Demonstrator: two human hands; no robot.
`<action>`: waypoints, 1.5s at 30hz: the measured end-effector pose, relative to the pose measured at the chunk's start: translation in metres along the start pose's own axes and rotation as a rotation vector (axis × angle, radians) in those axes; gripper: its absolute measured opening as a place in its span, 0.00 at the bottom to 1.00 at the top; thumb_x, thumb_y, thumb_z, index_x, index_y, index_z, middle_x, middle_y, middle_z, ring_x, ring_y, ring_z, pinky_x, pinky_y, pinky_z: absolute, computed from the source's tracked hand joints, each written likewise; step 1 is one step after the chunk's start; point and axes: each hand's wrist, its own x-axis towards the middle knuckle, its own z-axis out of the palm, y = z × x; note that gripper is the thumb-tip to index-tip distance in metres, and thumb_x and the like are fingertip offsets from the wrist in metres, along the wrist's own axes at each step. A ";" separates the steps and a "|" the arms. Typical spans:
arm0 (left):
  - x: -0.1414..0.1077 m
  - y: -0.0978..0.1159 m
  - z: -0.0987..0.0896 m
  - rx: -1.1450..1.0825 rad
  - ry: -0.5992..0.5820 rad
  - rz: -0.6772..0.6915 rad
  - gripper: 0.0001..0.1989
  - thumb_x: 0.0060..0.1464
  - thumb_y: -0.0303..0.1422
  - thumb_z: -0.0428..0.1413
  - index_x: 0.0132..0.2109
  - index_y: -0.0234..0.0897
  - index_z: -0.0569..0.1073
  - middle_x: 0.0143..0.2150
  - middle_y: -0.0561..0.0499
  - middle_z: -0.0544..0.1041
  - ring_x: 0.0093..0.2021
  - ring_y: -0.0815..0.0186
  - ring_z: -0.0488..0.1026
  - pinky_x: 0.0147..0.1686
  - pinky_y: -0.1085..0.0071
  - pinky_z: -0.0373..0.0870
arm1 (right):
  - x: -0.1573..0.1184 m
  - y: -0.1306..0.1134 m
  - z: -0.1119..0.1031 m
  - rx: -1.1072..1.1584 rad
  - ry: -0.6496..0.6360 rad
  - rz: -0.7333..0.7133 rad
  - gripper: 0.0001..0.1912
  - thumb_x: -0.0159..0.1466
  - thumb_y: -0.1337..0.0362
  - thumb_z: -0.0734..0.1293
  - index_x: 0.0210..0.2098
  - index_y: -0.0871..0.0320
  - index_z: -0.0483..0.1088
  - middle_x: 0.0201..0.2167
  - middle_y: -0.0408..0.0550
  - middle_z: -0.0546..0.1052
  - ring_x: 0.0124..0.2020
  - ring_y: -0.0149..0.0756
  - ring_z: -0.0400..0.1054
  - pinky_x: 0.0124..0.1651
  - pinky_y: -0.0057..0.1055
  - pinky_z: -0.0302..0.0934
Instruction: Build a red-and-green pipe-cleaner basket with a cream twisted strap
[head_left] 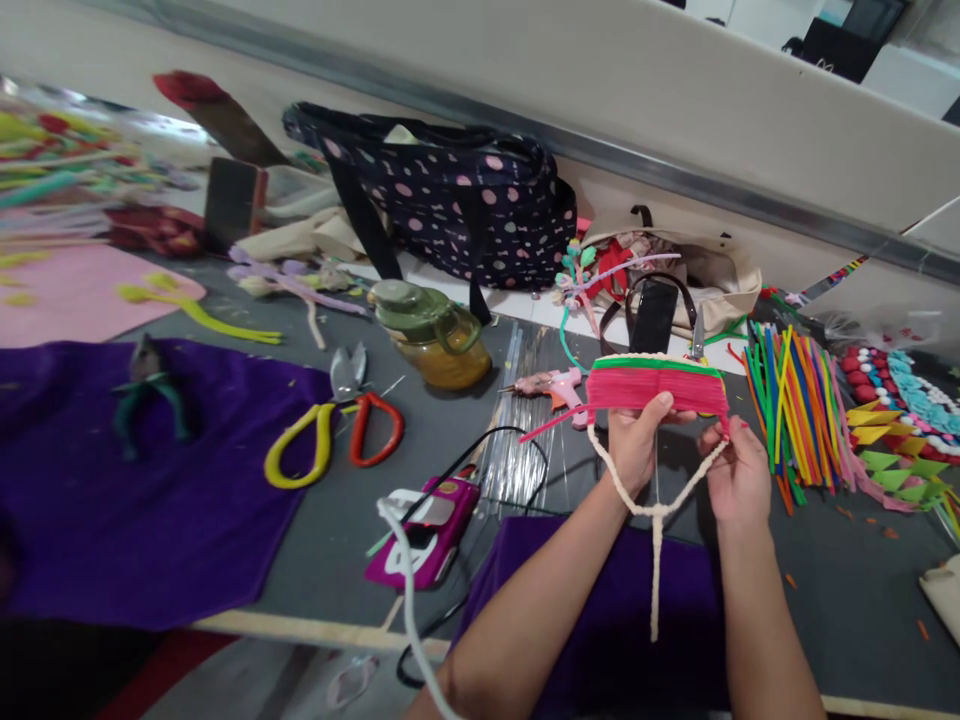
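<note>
Pink strands (626,392) are packed flat across the panel of a pipe-cleaner craft piece (630,380), edged above by a green band (660,365) and a cream rim (660,356). Beneath, two twisted cream sides (613,475) are joined into one straight stem (655,580); a loose pink end (551,423) is seen jutting to the left. The piece is held above the counter (825,620), near a multicoloured pipe-cleaner bundle (810,410). Its panel is clamped in the fingers of the left hand (637,445), its lower right corner pinched by those of the right hand (741,475).
</note>
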 end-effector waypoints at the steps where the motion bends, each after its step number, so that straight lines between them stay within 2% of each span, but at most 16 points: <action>1: 0.000 0.000 0.000 0.010 -0.002 0.003 0.14 0.41 0.38 0.66 0.27 0.32 0.73 0.23 0.53 0.75 0.22 0.66 0.76 0.29 0.69 0.76 | 0.001 0.001 0.000 0.029 -0.008 0.029 0.14 0.49 0.59 0.76 0.26 0.58 0.69 0.22 0.37 0.73 0.23 0.26 0.68 0.31 0.25 0.65; 4: 0.000 -0.003 -0.001 0.050 -0.015 0.015 0.14 0.42 0.39 0.66 0.28 0.32 0.74 0.24 0.51 0.77 0.23 0.65 0.76 0.29 0.69 0.76 | 0.002 0.003 -0.001 -0.003 -0.015 0.047 0.14 0.51 0.57 0.75 0.28 0.58 0.70 0.23 0.38 0.75 0.23 0.26 0.69 0.31 0.25 0.65; 8: 0.003 -0.006 -0.004 0.070 -0.027 -0.002 0.14 0.43 0.40 0.65 0.28 0.32 0.74 0.25 0.48 0.78 0.24 0.64 0.77 0.29 0.68 0.76 | 0.002 0.005 -0.001 -0.129 0.016 -0.032 0.15 0.53 0.54 0.73 0.30 0.59 0.70 0.24 0.41 0.77 0.24 0.27 0.70 0.28 0.24 0.63; 12: 0.004 -0.007 -0.005 0.061 -0.038 -0.016 0.13 0.44 0.38 0.65 0.28 0.31 0.74 0.25 0.48 0.78 0.25 0.63 0.77 0.27 0.70 0.75 | 0.002 0.006 0.000 -0.162 0.072 -0.107 0.15 0.52 0.55 0.74 0.29 0.59 0.69 0.21 0.40 0.75 0.21 0.25 0.67 0.25 0.22 0.59; 14: 0.004 -0.007 -0.005 0.033 -0.031 -0.020 0.13 0.43 0.38 0.65 0.27 0.32 0.74 0.24 0.49 0.77 0.25 0.63 0.77 0.27 0.69 0.75 | 0.003 0.007 0.000 -0.125 0.074 -0.093 0.15 0.51 0.56 0.74 0.28 0.59 0.68 0.20 0.38 0.73 0.20 0.25 0.66 0.24 0.22 0.59; 17: 0.004 -0.007 -0.004 -0.001 -0.018 -0.035 0.14 0.42 0.38 0.66 0.26 0.32 0.73 0.23 0.50 0.77 0.25 0.63 0.77 0.29 0.68 0.76 | 0.006 0.008 -0.002 -0.056 -0.001 0.010 0.16 0.50 0.56 0.75 0.28 0.58 0.67 0.19 0.36 0.70 0.20 0.25 0.65 0.26 0.24 0.61; 20: 0.005 -0.007 -0.004 0.001 0.008 -0.046 0.14 0.42 0.38 0.66 0.28 0.31 0.75 0.23 0.49 0.77 0.25 0.63 0.77 0.28 0.69 0.75 | 0.010 0.010 -0.005 -0.134 -0.045 0.037 0.17 0.51 0.54 0.73 0.32 0.58 0.68 0.23 0.39 0.72 0.22 0.27 0.66 0.25 0.25 0.61; 22: 0.007 -0.007 -0.005 -0.008 0.057 -0.042 0.15 0.41 0.39 0.66 0.28 0.31 0.74 0.23 0.49 0.77 0.25 0.62 0.77 0.28 0.69 0.75 | 0.011 0.009 -0.008 -0.261 0.025 -0.110 0.19 0.54 0.52 0.71 0.38 0.58 0.69 0.27 0.42 0.73 0.25 0.29 0.67 0.25 0.25 0.60; 24: 0.009 -0.007 -0.006 -0.020 0.124 -0.020 0.16 0.39 0.41 0.66 0.26 0.32 0.73 0.23 0.49 0.77 0.26 0.62 0.78 0.27 0.69 0.75 | 0.010 0.008 -0.010 -0.437 0.153 -0.397 0.19 0.56 0.53 0.70 0.41 0.58 0.68 0.30 0.44 0.73 0.29 0.31 0.67 0.29 0.27 0.62; 26: 0.011 -0.007 -0.007 -0.014 0.170 0.006 0.17 0.38 0.41 0.66 0.26 0.31 0.73 0.23 0.49 0.77 0.26 0.61 0.78 0.27 0.70 0.75 | 0.007 0.006 -0.011 -0.663 0.224 -0.697 0.16 0.58 0.55 0.70 0.39 0.58 0.69 0.31 0.45 0.72 0.32 0.33 0.66 0.34 0.30 0.63; 29: 0.010 -0.008 -0.006 0.011 0.172 0.050 0.16 0.41 0.41 0.66 0.28 0.32 0.74 0.25 0.48 0.78 0.27 0.61 0.78 0.29 0.68 0.76 | 0.003 0.005 -0.009 -0.988 0.107 -0.956 0.11 0.61 0.56 0.68 0.36 0.58 0.72 0.31 0.48 0.73 0.34 0.36 0.66 0.40 0.34 0.62; 32: 0.007 -0.009 -0.003 0.017 0.165 0.118 0.15 0.42 0.40 0.66 0.31 0.32 0.75 0.27 0.48 0.79 0.28 0.63 0.78 0.32 0.66 0.76 | 0.002 0.006 -0.006 -1.170 0.009 -1.068 0.11 0.61 0.58 0.68 0.39 0.58 0.72 0.33 0.49 0.75 0.37 0.38 0.66 0.43 0.35 0.62; 36: 0.001 -0.009 0.001 0.079 0.148 0.170 0.13 0.42 0.39 0.66 0.30 0.32 0.76 0.27 0.48 0.79 0.28 0.64 0.77 0.33 0.67 0.76 | 0.007 0.008 -0.007 -1.300 0.004 -1.094 0.11 0.63 0.58 0.66 0.40 0.59 0.72 0.33 0.51 0.75 0.37 0.38 0.66 0.44 0.35 0.61; 40: -0.005 -0.006 0.002 0.161 0.107 0.178 0.12 0.43 0.39 0.65 0.29 0.33 0.77 0.28 0.47 0.80 0.28 0.63 0.77 0.34 0.66 0.76 | 0.009 0.009 -0.010 -1.342 0.000 -1.051 0.11 0.65 0.59 0.63 0.38 0.59 0.73 0.33 0.51 0.75 0.37 0.38 0.66 0.45 0.35 0.61; 43: -0.007 -0.002 0.002 0.200 0.087 0.191 0.11 0.43 0.39 0.65 0.29 0.34 0.78 0.29 0.47 0.80 0.29 0.62 0.78 0.36 0.66 0.76 | 0.008 0.007 -0.010 -1.307 0.004 -0.956 0.11 0.64 0.59 0.63 0.36 0.58 0.74 0.32 0.51 0.76 0.37 0.39 0.67 0.45 0.36 0.61; 45: -0.006 0.001 0.001 0.221 0.058 0.188 0.11 0.43 0.39 0.65 0.29 0.34 0.78 0.29 0.46 0.80 0.30 0.62 0.78 0.37 0.66 0.76 | 0.008 0.004 -0.010 -1.212 0.013 -0.829 0.12 0.62 0.57 0.65 0.34 0.58 0.75 0.31 0.50 0.76 0.35 0.39 0.67 0.43 0.36 0.61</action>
